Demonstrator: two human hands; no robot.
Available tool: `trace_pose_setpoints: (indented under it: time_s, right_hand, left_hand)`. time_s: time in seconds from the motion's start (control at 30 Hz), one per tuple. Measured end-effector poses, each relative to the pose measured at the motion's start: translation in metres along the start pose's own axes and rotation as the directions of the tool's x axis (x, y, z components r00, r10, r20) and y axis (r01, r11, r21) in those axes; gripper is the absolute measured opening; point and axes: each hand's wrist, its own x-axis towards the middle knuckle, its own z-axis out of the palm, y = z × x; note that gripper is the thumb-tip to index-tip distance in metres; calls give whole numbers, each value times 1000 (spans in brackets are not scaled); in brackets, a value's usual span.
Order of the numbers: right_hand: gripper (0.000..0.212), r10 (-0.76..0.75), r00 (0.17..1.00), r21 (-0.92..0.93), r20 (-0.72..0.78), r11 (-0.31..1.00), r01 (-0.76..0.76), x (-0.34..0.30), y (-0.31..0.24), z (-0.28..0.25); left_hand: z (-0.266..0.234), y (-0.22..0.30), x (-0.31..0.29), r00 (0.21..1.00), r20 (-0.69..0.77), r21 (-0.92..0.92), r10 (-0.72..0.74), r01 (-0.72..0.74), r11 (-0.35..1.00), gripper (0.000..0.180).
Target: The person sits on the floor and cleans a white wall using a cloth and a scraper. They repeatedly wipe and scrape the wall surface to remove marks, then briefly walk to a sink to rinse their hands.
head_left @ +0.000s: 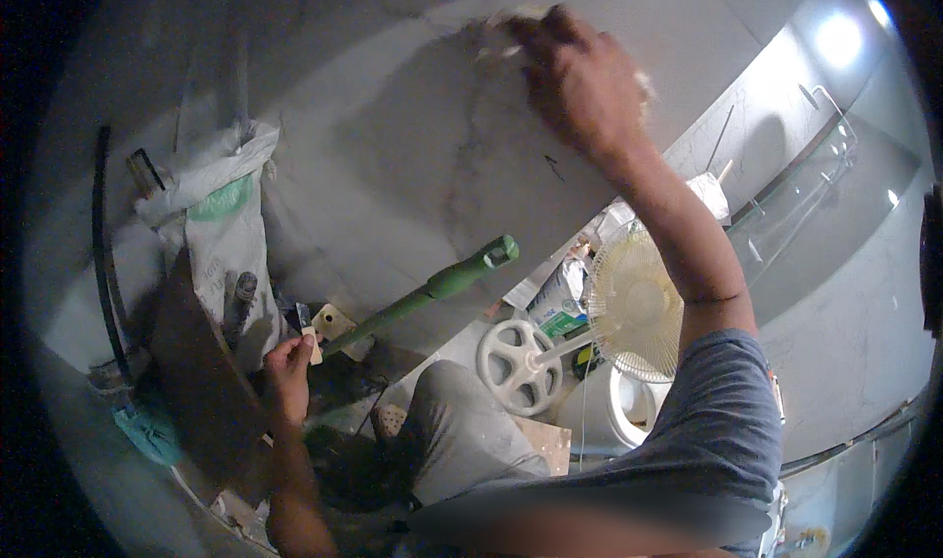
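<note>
The fingers of the person's left hand (287, 371) pinch the cream handle of a small scraper (312, 348), its blade pointing up beside the lower part of a green pole (422, 297), while the right hand (587, 91), arm stretched upward, has its fingers curled over a pale wad (644, 96), too blurred to identify, against a grey-veined wall panel (393, 165). Farther out, a white sack (224, 253) stands left of the pole, and a cream-caged fan (637, 303) with a spoked round base (516, 366) lies right of it.
</note>
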Motion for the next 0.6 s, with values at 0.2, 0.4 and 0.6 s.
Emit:
trace_pose_setpoints:
  time_s: [0.2,0.4,0.6]
  right_hand:
    - [28,106,992,14,-65,994,-105,16,6,-24]
    - [28,23,999,-50,-41,998,-25,1,-11,-8]
    - [30,-38,999,-73,-28,997,36,-9,-8,-1]
  left_hand:
    - [-4,0,-4,1000,-12,-55,13,-14,998,31]
    - [-8,4,-7,1000,-13,-16,-8,7,1000,30]
    - [-8,15,-9,1000,-17,28,-16,17,999,30]
